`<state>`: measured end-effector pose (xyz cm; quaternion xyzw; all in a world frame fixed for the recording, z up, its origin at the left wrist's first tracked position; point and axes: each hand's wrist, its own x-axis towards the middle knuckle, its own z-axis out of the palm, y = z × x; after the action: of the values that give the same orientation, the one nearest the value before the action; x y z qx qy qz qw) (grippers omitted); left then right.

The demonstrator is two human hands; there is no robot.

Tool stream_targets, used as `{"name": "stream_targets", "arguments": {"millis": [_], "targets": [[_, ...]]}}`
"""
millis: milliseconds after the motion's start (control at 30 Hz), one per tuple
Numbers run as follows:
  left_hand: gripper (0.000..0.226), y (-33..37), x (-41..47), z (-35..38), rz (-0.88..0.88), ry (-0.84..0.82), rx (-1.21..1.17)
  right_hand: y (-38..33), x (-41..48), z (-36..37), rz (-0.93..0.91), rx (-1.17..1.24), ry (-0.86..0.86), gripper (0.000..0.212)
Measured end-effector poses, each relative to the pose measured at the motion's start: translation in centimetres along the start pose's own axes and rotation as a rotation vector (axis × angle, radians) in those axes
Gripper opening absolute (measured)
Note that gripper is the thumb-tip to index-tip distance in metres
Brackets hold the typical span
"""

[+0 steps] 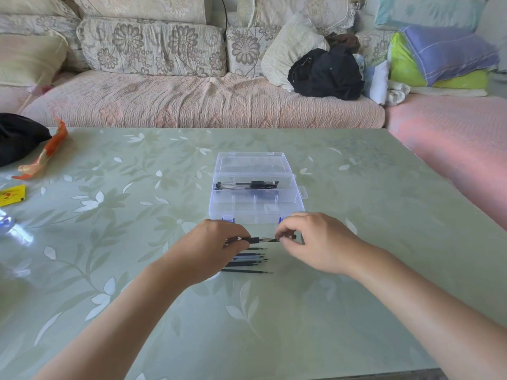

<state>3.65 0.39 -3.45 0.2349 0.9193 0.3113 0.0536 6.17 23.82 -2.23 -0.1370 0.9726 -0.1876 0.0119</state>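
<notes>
Item 1: black pen [263,239], held level above the middle of the bench [356,270], just in front of the near wall of the clear plastic box [258,215]. Left hand [216,242]: fingers curled round the pen's left end. Right hand [315,239]: thumb and fingertips pinching its right end. Whether the pen is 1 piece or 2 cannot be told. Item 2: row of loose dark refills [252,260], lying side by side on the bench directly under the pen, partly hidden by the left hand. Item 3: the box, lid open and laid back, with assembled pens [247,185] in its long rear compartment. Left edge of the bench: orange wrapper [46,149], yellow packet [12,195], black bag [16,135].
</notes>
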Motion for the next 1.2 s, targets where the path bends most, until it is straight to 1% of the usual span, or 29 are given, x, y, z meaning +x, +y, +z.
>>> {"name": "stream_targets", "arguments": {"millis": [400,533,600,700,867,967,1067,1133,1200], "targets": [[0.013,0.1,0.0,-0.1,0.033,-0.010,-0.003,-1.0,-0.1,0.5,-0.092,0.079,0.037,0.013],[0.007,0.2,0.0,-0.1,0.010,-0.037,-0.027,-1.3,-0.1,0.9,-0.135,0.066,0.117,0.014],[0.007,0.2,0.1,-0.4,-0.004,-0.037,-0.057,-1.3,-0.1,0.8,-0.142,0.079,0.158,0.016],[0.011,0.4,0.1,-0.6,0.001,-0.040,-0.085,-1.4,0.0,0.8,-0.146,0.087,0.203,0.011],[0.013,0.3,-0.1,-0.5,0.043,-0.004,-0.074,-1.7,-0.2,1.7,-0.166,0.086,0.183,0.010],[0.011,0.3,-0.3,-0.3,0.124,0.053,-0.042,-1.8,-0.2,1.9,-0.108,0.243,0.172,0.006],[0.008,0.3,-0.1,-0.3,0.206,0.068,0.011,-1.8,-0.2,2.2,0.011,0.428,0.075,0.009],[0.008,0.3,0.2,-0.4,0.217,0.050,0.039,-1.9,0.0,2.4,0.055,0.424,0.037,0.009],[0.009,0.4,0.4,-0.5,0.204,0.056,0.052,-2.0,0.3,2.4,0.061,0.330,0.078,0.007]]}}
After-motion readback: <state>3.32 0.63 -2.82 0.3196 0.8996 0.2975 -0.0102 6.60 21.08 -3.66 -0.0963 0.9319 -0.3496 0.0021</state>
